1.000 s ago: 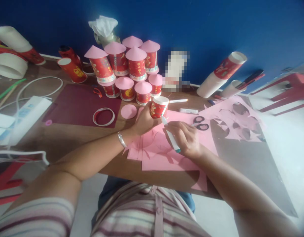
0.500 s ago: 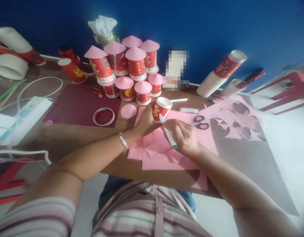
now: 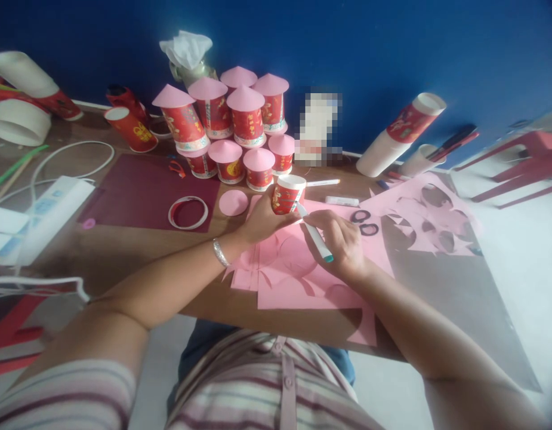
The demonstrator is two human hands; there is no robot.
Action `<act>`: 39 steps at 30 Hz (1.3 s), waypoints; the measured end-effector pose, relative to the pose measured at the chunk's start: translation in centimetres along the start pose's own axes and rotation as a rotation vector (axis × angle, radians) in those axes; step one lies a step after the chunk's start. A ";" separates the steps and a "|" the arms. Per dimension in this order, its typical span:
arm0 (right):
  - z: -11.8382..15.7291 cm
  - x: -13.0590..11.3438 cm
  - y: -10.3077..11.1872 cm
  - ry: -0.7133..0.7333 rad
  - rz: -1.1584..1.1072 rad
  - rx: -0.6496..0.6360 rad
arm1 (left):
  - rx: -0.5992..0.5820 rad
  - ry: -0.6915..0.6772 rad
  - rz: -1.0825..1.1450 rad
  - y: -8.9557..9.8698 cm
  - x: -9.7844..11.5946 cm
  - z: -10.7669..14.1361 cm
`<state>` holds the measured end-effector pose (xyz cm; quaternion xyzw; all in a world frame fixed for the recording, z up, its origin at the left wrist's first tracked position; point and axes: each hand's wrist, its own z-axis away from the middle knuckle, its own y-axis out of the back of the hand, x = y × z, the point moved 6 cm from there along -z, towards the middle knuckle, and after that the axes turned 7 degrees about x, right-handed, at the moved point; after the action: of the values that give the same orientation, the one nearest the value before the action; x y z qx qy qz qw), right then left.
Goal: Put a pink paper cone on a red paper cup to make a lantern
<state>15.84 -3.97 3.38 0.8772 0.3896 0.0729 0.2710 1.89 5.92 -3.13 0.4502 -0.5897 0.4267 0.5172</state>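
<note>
Here, hands [image 3: 342,245] curled round cup [image 3: 284,198] and marker [image 3: 317,240], cup mouth up, marker slanted, tip cupward

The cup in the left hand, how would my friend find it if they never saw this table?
Along the blue wall runs a brown table, with a cluster of red cups under pink cone roofs. Just in front of them, the left hand holds a small red paper cup. Unlike those neighbours, it has no roof.
</note>
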 end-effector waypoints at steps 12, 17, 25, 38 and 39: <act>-0.4 0.2 0.3 -0.022 0.017 0.007 | 0.021 0.080 -0.013 0.2 -0.4 0.0; -0.5 0.4 0.4 -0.036 0.026 0.009 | 0.014 0.077 -0.017 0.3 -0.5 -0.1; -0.5 0.6 0.4 -0.051 0.017 0.008 | -0.012 0.027 -0.009 0.1 -0.1 -0.1; -0.4 0.2 1.0 -0.032 -0.019 0.029 | -0.081 0.032 0.021 0.1 0.3 0.1; -0.2 0.1 0.9 -0.023 -0.028 0.021 | -0.075 0.032 0.023 0.1 0.3 0.1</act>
<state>16.41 -4.31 4.02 0.8752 0.3993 0.0552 0.2672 1.75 5.81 -2.82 0.4169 -0.6019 0.4176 0.5381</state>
